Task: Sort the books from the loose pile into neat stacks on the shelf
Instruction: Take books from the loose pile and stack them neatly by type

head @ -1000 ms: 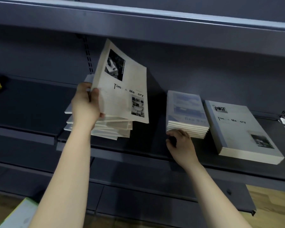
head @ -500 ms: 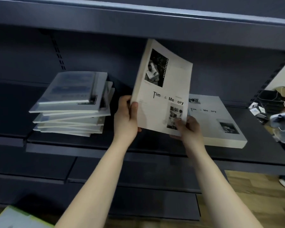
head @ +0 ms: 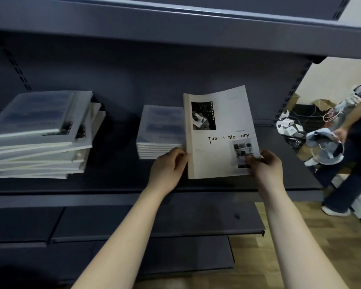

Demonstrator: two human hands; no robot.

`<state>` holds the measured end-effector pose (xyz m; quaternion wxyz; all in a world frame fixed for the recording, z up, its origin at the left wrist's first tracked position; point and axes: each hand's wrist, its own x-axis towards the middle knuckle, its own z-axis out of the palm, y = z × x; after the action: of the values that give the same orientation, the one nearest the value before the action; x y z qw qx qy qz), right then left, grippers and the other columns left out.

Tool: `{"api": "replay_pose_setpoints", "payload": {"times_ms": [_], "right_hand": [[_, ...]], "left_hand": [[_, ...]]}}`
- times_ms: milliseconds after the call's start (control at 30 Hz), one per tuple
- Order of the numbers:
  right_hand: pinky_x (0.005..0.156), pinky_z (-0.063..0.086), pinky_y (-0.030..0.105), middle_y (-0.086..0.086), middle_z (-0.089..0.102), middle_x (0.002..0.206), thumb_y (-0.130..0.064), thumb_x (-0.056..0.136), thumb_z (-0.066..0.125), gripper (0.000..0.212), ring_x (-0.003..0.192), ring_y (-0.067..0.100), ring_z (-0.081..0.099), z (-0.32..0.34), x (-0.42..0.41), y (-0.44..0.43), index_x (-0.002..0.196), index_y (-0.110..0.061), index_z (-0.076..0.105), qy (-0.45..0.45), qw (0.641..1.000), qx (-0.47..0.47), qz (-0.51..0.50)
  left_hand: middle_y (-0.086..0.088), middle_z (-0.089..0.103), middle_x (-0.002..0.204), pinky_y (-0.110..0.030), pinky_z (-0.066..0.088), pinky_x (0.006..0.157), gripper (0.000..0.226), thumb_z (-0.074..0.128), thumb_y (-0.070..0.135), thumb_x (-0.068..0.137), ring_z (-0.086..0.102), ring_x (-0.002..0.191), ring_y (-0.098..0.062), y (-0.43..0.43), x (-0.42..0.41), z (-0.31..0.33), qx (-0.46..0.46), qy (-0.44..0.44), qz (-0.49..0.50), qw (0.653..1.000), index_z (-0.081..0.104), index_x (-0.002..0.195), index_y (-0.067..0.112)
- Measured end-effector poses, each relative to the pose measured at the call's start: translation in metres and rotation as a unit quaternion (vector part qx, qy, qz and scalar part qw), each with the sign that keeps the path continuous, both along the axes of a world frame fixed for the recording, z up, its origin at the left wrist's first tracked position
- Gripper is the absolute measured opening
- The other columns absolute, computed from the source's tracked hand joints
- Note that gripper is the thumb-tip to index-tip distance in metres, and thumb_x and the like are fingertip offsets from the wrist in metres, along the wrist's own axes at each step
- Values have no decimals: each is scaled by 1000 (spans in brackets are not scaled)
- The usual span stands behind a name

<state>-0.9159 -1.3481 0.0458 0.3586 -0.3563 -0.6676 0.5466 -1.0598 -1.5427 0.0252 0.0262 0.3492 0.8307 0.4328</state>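
My left grip [head: 169, 165] and right grip [head: 267, 165] pinch 1 book [head: 219, 147] just right of the neat stack [head: 161, 130]. Loose pile [head: 38, 134], well left of it, lies unsorted. Roughly halfway, I judge.

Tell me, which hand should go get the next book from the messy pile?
Probably the left hand. It grips the book's left edge, on the side toward the messy pile. The right hand pinches the book's right corner, farther away, with the book between.

The pale book [head: 219, 132] bears "Tim & Me ory" across its cover; other print is unreadable.
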Motion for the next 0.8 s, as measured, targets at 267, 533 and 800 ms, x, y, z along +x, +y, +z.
{"api": "replay_pose_setpoints", "payload": {"times_ms": [267, 533, 800], "right_hand": [[67, 56, 45, 6, 70, 75, -12, 76, 61, 5, 76, 33, 67, -8, 21, 39, 76, -14, 66, -94, 993, 60, -40], [64, 39, 33, 16, 66, 86, -22, 81, 63, 21, 90, 38, 60, -14, 24, 41, 96, -9, 69, -179, 954, 227, -80], [81, 38, 22, 2, 58, 108, -33, 72, 80, 36, 97, 18, 57, -13, 27, 28, 103, -16, 71, -194, 952, 235, 33]], "left_hand": [[2, 61, 104, -33, 42, 85, 22, 46, 32, 97, 52, 99, -17, 14, 0, -29, -84, 154, 17, 984, 62, 101, 19], [0, 59, 110, -33, 39, 85, 20, 46, 28, 95, 50, 101, -20, 15, 2, -34, -108, 182, 37, 977, 63, 102, 18], [0, 58, 110, -32, 38, 85, 20, 47, 27, 95, 50, 102, -19, 14, 3, -34, -115, 187, 42, 975, 63, 102, 17]]}}
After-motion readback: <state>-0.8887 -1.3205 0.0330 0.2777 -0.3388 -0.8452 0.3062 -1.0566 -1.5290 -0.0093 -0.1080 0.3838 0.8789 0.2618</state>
